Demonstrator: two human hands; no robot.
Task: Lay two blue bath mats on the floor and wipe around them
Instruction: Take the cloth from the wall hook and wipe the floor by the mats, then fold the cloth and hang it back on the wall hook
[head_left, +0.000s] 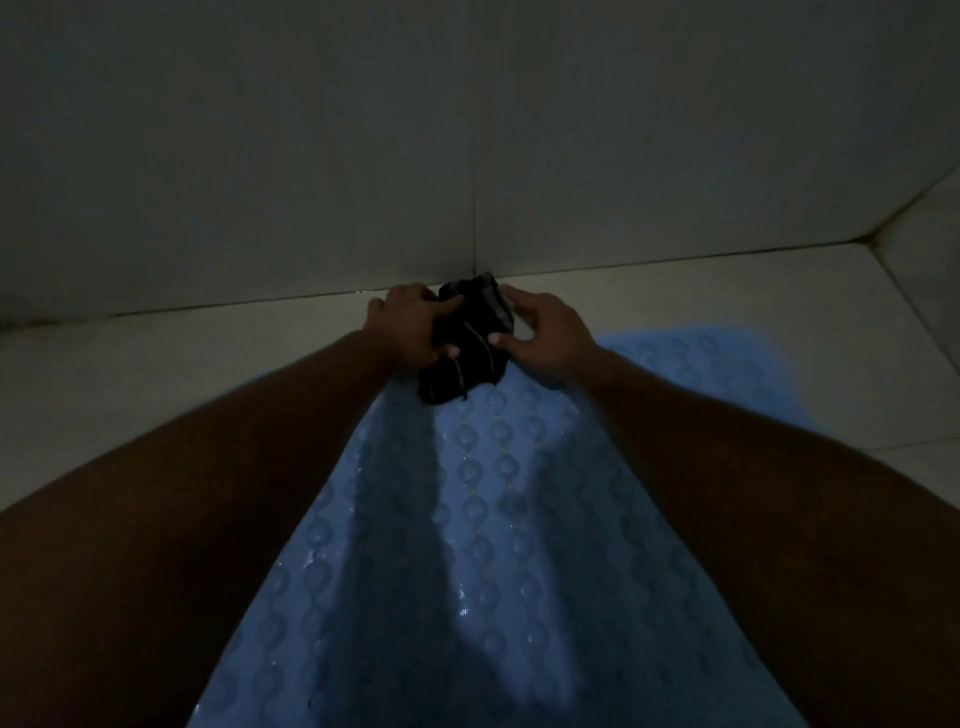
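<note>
Dim light, so detail is poor. Your L hand (410, 327) and R hand (545, 332) meet at frame centre on a dark cloth (467, 345), bunched, w/ a thin pale stripe across it. L hand grips it: thumb over the top, fingers curled round its left side. R hand: thumb tip sits on the cloth's right part, fingers fairly straight along its right edge; can't tell if that's a real pinch or just a touch. The cloth lies at the far end of the blue bath mat (493, 519), close to where the pale tiled floor (156, 374) meets the wall (311, 156). The mat, w/ rows of round bumps, lies flat on the floor and fills the lower centre between your forearms. More blue shows mid-right past your R forearm; can't tell if it's the same mat or a 2nd one.
</note>
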